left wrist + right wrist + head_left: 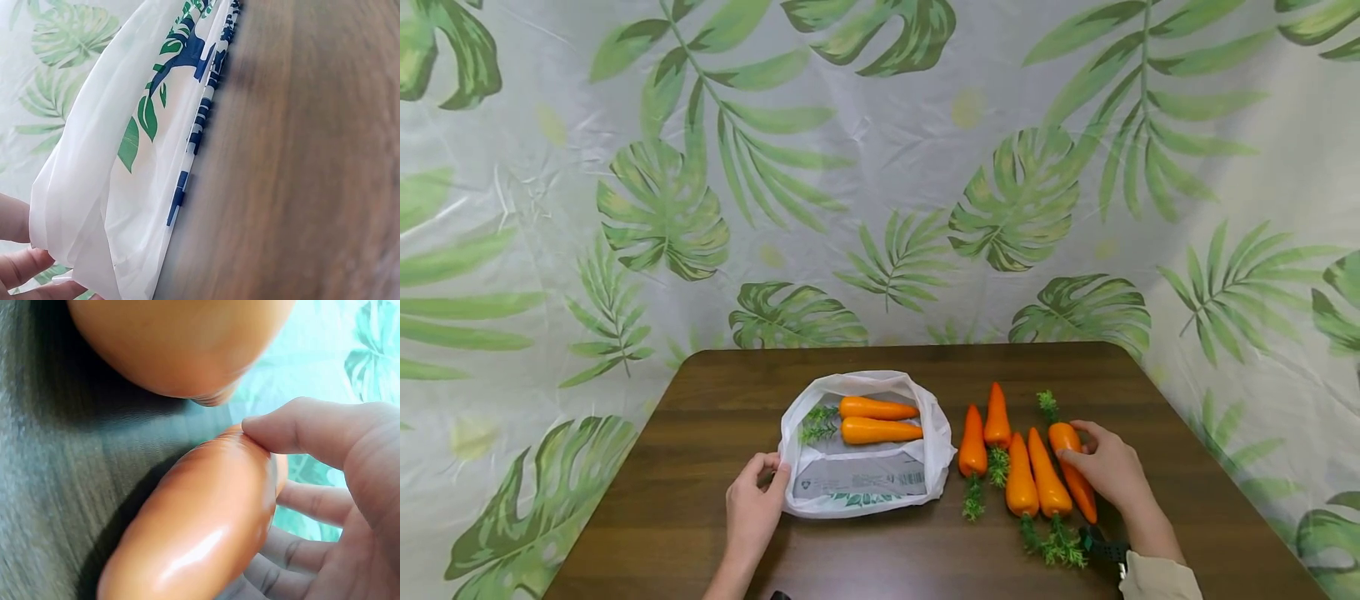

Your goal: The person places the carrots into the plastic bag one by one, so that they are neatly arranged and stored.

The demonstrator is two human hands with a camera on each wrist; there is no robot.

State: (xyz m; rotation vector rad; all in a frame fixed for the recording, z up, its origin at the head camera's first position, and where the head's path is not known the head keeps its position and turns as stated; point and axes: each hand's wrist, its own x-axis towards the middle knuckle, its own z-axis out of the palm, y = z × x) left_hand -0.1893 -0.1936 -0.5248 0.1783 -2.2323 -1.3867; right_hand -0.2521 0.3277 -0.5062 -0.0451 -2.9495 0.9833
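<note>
A white plastic bag [942,467] with a green leaf print lies with its mouth spread wide. My left hand [754,500] grips the left side of its rim; in the left wrist view, the fingers [22,265] are around the edge of the plastic. Inside the bag, two orange carrots [880,431] lie side by side, green tops to the left. Over on the right, my right hand [1108,468] holds another carrot [200,519] between thumb and fingers. That carrot's leafy top [1047,406] points away from me and its tip toward me.
Several loose carrots [1020,483] lie between the bag and my right hand, their tips pointing away. All of this is on a dark wooden table [700,433]. A leaf-patterned curtain [895,167] hangs behind the table.
</note>
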